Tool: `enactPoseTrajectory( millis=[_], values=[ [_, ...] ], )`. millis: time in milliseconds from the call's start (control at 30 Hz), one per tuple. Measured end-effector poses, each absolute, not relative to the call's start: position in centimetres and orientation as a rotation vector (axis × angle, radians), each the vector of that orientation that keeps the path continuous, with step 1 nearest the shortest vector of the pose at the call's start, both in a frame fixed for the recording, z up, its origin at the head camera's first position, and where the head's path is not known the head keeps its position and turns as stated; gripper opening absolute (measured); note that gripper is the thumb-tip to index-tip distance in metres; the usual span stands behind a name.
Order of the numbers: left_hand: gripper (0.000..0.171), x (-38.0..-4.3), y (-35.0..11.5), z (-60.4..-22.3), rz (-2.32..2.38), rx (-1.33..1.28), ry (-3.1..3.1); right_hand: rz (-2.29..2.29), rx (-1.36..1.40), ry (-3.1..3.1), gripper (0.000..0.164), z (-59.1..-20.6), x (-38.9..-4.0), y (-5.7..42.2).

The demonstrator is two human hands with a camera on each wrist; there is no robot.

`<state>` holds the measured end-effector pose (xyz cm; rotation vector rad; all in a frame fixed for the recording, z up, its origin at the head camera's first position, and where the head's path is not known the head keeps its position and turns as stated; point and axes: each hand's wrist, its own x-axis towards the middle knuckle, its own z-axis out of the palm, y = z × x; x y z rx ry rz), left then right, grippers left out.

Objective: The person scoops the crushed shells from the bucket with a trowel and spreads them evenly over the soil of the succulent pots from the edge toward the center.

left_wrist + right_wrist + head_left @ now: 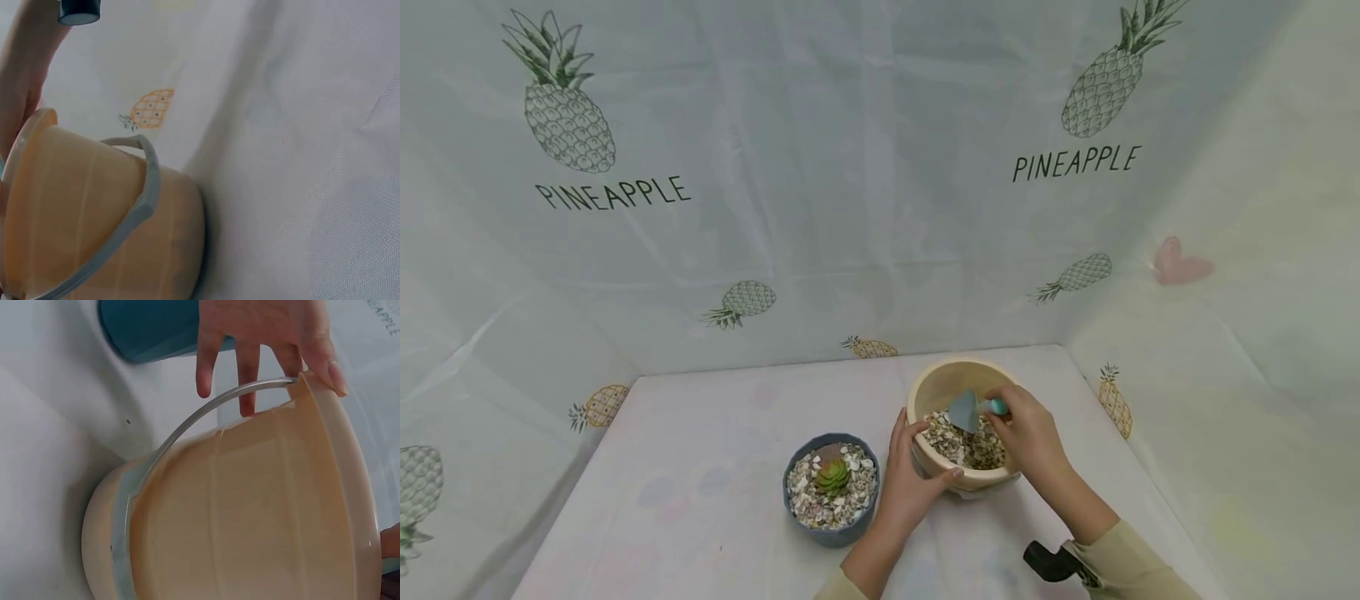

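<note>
A cream bucket (966, 477) holds pebbly gravel (946, 437). Inside it my right hand (1030, 429) pinches a small shovel by its teal handle; the shovel's blue-grey blade (963, 412) is over the gravel. At the bucket's left side, my left hand (908, 487) holds the rim, thumb at the front and fingers along the outer wall. The right wrist view shows the thumb on the rim (337, 437) and the other fingers (247, 375) reaching down outside. A grey carrying handle (147, 203) hangs against the bucket's wall.
Left of the bucket, close to my left wrist, stands a blue pot (831, 536) with pebbles and a green succulent (832, 477). The white table (700, 442) meets pineapple-printed curtains (850, 208) behind and at both sides.
</note>
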<state>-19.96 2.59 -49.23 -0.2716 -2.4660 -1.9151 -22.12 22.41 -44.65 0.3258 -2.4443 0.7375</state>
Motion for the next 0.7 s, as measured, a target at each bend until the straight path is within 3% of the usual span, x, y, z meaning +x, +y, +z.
enactPoseTrajectory(
  millis=[700],
  values=[
    [0.092, -20.1, 2.3, -49.1, -1.909, -0.279, -2.47, 0.965, 0.393, -2.51, 0.027, -44.8, -22.3, 23.4]
  ],
)
